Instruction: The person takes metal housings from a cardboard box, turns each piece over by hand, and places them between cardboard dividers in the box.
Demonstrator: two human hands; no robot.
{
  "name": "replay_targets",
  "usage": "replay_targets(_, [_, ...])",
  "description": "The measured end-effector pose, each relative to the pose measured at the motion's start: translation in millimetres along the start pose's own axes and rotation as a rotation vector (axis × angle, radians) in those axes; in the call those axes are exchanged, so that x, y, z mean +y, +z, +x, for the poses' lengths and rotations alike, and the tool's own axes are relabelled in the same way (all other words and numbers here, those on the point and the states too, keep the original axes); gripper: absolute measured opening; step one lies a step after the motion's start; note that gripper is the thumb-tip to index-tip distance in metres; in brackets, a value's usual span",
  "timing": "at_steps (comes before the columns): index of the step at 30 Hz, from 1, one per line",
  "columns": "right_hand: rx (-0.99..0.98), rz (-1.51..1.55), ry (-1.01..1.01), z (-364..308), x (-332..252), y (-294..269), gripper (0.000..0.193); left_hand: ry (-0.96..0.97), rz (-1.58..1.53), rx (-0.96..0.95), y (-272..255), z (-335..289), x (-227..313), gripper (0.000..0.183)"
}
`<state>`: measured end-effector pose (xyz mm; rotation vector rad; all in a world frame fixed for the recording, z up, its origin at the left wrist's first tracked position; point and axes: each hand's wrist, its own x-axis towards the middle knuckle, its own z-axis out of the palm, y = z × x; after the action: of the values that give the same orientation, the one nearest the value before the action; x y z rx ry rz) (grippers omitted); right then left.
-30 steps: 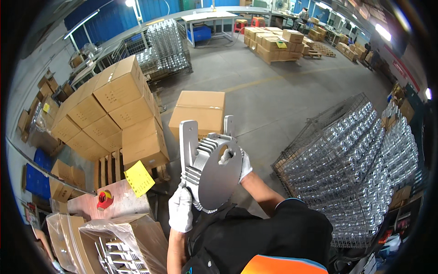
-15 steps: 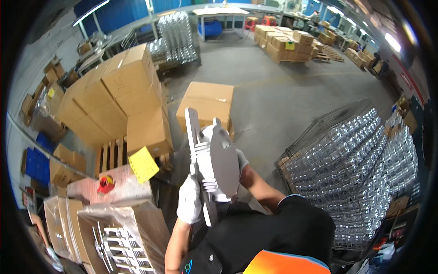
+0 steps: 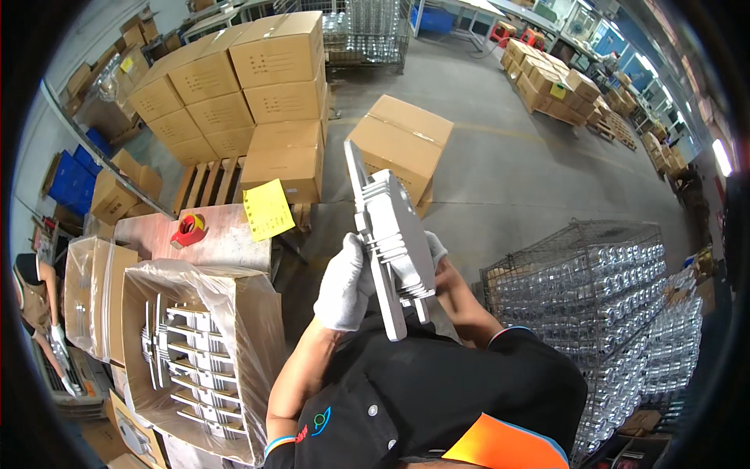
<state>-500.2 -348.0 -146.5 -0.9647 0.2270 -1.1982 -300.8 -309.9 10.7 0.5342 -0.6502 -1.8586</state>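
Observation:
Upright in front of my chest is a silver-grey finned metal casting (image 3: 397, 238), with a long flat bar along its left side. My left hand (image 3: 344, 285), in a white glove, is closed on the bar's lower part. On the far side of the casting, my gloved right hand (image 3: 436, 248) holds its right edge; most of those fingers are hidden. To the lower left stands an open carton (image 3: 262, 336) lined with clear plastic, with several similar castings (image 3: 199, 367) stacked in rows inside.
A worktable (image 3: 226, 246) carries a red tape dispenser (image 3: 187, 230) and a yellow paper (image 3: 268, 209). Stacked cartons (image 3: 273, 102) sit on a pallet beyond, near a single closed carton (image 3: 402, 141). Right of me stands a wire cage (image 3: 578, 313) of shiny metal parts. A co-worker's arms (image 3: 53, 313) show far left.
The casting has turned, so its flat round face is hidden and its fins show more. My view has shifted down and left, bringing more of the open carton into sight.

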Motion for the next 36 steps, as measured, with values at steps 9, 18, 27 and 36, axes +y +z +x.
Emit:
replay_targets(9, [0.379,-0.142,0.504,39,-2,17,0.034,0.068,-0.315,0.094,-10,-2,13,0.049])
replay_targets(18, [0.565,0.518,0.467,54,-36,39,0.036,0.023,-0.599,0.327,-62,0,15,0.037])
replay_targets(27, [0.539,0.593,0.469,65,-48,52,0.029,-0.070,-0.820,0.352,-113,-16,-18,0.028])
replay_targets(36, [0.248,0.631,0.323,76,-61,106,0.039,-0.190,-0.760,0.133,-135,-19,-34,0.023])
